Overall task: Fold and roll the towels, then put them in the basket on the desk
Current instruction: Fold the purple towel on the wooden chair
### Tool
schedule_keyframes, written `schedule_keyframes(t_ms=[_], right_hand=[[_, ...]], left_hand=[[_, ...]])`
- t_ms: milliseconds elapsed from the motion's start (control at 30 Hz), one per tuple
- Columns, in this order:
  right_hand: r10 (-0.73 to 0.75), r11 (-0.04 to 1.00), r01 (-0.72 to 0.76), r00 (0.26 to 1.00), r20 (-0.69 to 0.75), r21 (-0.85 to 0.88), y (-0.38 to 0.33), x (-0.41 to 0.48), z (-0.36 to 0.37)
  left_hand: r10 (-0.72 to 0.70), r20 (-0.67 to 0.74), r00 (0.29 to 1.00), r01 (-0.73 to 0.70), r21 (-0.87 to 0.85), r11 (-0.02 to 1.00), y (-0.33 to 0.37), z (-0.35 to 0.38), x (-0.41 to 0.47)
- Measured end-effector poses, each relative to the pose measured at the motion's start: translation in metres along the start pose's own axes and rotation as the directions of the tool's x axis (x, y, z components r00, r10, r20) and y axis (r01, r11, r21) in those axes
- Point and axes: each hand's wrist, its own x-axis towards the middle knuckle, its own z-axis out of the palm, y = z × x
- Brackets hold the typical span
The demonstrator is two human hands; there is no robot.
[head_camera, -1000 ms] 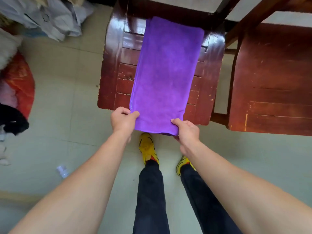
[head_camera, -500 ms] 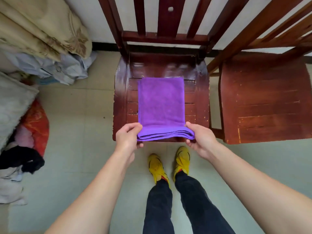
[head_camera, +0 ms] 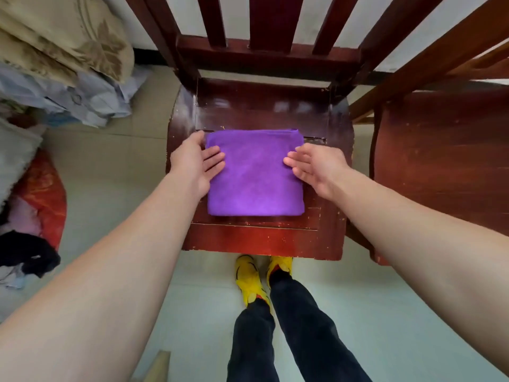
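Observation:
A purple towel (head_camera: 254, 175) lies folded into a flat square on the seat of a dark red wooden chair (head_camera: 261, 238). My left hand (head_camera: 197, 161) rests at the towel's left edge, fingers spread and lying on the cloth. My right hand (head_camera: 316, 168) is at the right edge, fingers apart, fingertips touching the cloth. Neither hand grips anything. No basket or desk is in view.
A second wooden chair (head_camera: 440, 166) stands close on the right. Piled bedding and clothes (head_camera: 63, 67) fill the left side, with a red cushion (head_camera: 44, 197) and dark cloth below. My feet in yellow shoes (head_camera: 261, 277) stand on the tiled floor before the chair.
The long towel was folded in half away from me onto the seat. Both hands let go of its near edge and moved to its sides, now open.

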Motion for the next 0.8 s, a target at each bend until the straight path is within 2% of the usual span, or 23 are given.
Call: schedule_keyframes(t_ms=[33, 67, 100, 133, 200, 267, 300, 367, 433, 467, 500, 567, 600, 633, 667, 800], right_hand=[[-0.138, 0.985, 0.129, 0.987, -0.078, -0.116, 0.003, 0.001, 0.001], [-0.304, 0.927, 0.266, 0.946, -0.113, -0.265, 0.006, 0.004, 0.003], [-0.416, 0.86, 0.365, 0.906, -0.078, -0.356, 0.009, 0.004, 0.006], [-0.455, 0.827, 0.419, 0.89, -0.008, -0.373, 0.012, 0.002, 0.011], [-0.361, 0.868, 0.378, 0.926, 0.115, -0.323, 0.015, 0.0, 0.022], [-0.186, 0.947, 0.206, 0.977, 0.101, -0.247, 0.013, 0.002, 0.024], [-0.153, 0.96, 0.164, 0.986, 0.065, -0.227, 0.012, 0.007, 0.022], [-0.249, 0.917, 0.23, 0.968, -0.017, -0.326, 0.012, 0.014, 0.013], [-0.401, 0.772, 0.312, 0.915, -0.043, -0.553, 0.012, 0.011, 0.005], [-0.441, 0.714, 0.312, 0.896, -0.057, -0.626, 0.013, 0.005, 0.002], [-0.449, 0.686, 0.288, 0.89, -0.078, -0.668, 0.017, 0.0, -0.002], [-0.39, 0.682, 0.198, 0.913, -0.121, -0.704, 0.027, -0.009, -0.007], [-0.342, 0.681, 0.147, 0.93, -0.135, -0.717, 0.033, -0.01, -0.009], [-0.297, 0.673, 0.107, 0.945, -0.135, -0.732, 0.041, -0.01, -0.008], [-0.26, 0.672, 0.082, 0.956, -0.132, -0.736, 0.048, -0.008, -0.007], [-0.25, 0.804, 0.142, 0.962, -0.113, -0.578, 0.051, -0.005, -0.002]], left_hand=[[0.169, -0.074, 0.983, -0.161, 0.111, 0.981, -0.005, 0.0, 0.004], [0.366, -0.103, 0.925, -0.328, 0.27, 0.905, -0.01, 0.001, 0.007], [0.524, -0.054, 0.85, -0.452, 0.435, 0.779, -0.016, 0.001, 0.008], [0.607, 0.057, 0.793, -0.53, 0.557, 0.64, -0.021, 0.001, 0.009], [0.576, 0.303, 0.759, -0.579, 0.718, 0.386, -0.031, 0.004, 0.008], [0.466, 0.438, 0.769, -0.566, 0.805, 0.178, -0.038, 0.005, 0.012], [0.415, 0.46, 0.785, -0.55, 0.826, 0.126, -0.037, 0.006, 0.013], [0.357, 0.48, 0.801, -0.526, 0.85, 0.037, -0.032, 0.008, 0.012], [0.351, 0.506, 0.788, -0.531, 0.847, -0.029, -0.026, 0.009, 0.007], [0.378, 0.513, 0.77, -0.547, 0.837, -0.022, -0.026, 0.008, 0.003], [0.404, 0.499, 0.767, -0.562, 0.825, 0.049, -0.029, 0.007, 0.001], [0.358, 0.395, 0.846, -0.516, 0.778, 0.358, -0.033, 0.007, -0.004], [0.28, 0.346, 0.895, -0.445, 0.724, 0.527, -0.035, 0.01, -0.004], [0.198, 0.311, 0.929, -0.362, 0.667, 0.651, -0.036, 0.011, -0.003], [0.126, 0.293, 0.948, -0.293, 0.641, 0.71, -0.035, 0.013, -0.003], [-0.008, 0.275, 0.961, -0.177, 0.64, 0.748, -0.022, 0.017, -0.003]])
